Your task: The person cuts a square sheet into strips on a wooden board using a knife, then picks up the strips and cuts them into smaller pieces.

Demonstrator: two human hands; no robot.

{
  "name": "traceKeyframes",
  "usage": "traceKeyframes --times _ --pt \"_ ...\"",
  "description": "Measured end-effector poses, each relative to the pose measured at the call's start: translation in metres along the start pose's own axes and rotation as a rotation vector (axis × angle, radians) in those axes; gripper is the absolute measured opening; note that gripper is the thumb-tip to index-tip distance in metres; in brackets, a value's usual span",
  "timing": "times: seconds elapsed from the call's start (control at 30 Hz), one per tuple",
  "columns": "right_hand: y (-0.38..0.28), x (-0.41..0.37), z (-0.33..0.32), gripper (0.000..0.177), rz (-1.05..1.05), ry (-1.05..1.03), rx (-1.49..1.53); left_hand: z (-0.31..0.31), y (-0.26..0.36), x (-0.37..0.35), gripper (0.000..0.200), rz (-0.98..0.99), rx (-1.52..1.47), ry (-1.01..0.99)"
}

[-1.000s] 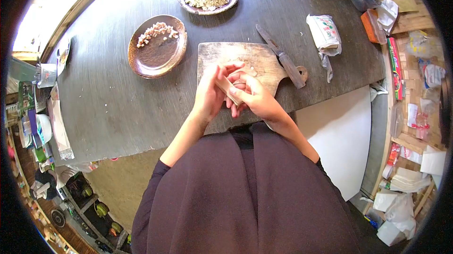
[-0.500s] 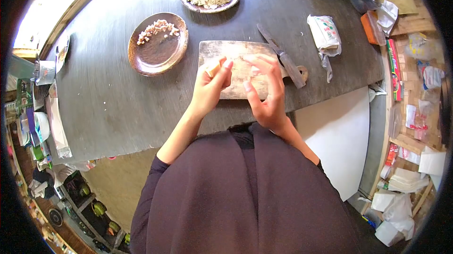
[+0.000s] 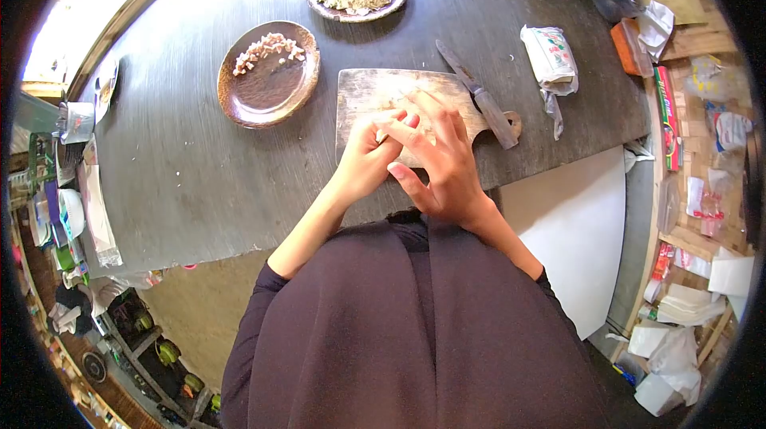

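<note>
Both my hands are over the near part of a worn wooden cutting board [image 3: 363,94]. My left hand [image 3: 369,159] is closed, thumb against fingers, around something small that is mostly covered. My right hand [image 3: 447,162] reaches across with its fingers apart and its thumb spread below. Its fingertips overlap the left fingers; whether they pinch anything is hidden. Small pale scraps [image 3: 391,100] lie on the board. A knife [image 3: 476,94] rests at the board's right side, across its handle.
Left of the board stands a brown plate [image 3: 267,92] with small pinkish diced pieces. Farther back, another brown plate [image 3: 323,10] holds pale shredded food. A white plastic packet [image 3: 549,61] lies to the right. An orange container [image 3: 630,46] is at the table's right edge.
My right hand has moved left and closer to my left hand, so their fingers now overlap. The small yellowish thing glimpsed at my left fingers is now mostly covered.
</note>
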State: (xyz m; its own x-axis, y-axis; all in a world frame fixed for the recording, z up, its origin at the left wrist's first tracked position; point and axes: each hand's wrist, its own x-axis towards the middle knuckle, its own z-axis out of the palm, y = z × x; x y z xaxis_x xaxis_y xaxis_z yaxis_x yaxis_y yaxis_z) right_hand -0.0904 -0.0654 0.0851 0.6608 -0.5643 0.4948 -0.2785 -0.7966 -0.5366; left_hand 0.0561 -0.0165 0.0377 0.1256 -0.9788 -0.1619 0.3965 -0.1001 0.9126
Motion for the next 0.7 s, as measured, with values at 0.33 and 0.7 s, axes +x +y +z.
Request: traceKeyframes --times 0.33,0.7 --pt "0.001 0.011 -0.012 0.033 0.051 0.063 0.088 0.003 0.014 0.001 0.021 0.178 0.191 -0.178" --pt "0.009 0.029 -0.038 0.01 0.088 -0.122 0.187 0.002 0.026 -0.006 0.015 0.133 0.275 -0.353"
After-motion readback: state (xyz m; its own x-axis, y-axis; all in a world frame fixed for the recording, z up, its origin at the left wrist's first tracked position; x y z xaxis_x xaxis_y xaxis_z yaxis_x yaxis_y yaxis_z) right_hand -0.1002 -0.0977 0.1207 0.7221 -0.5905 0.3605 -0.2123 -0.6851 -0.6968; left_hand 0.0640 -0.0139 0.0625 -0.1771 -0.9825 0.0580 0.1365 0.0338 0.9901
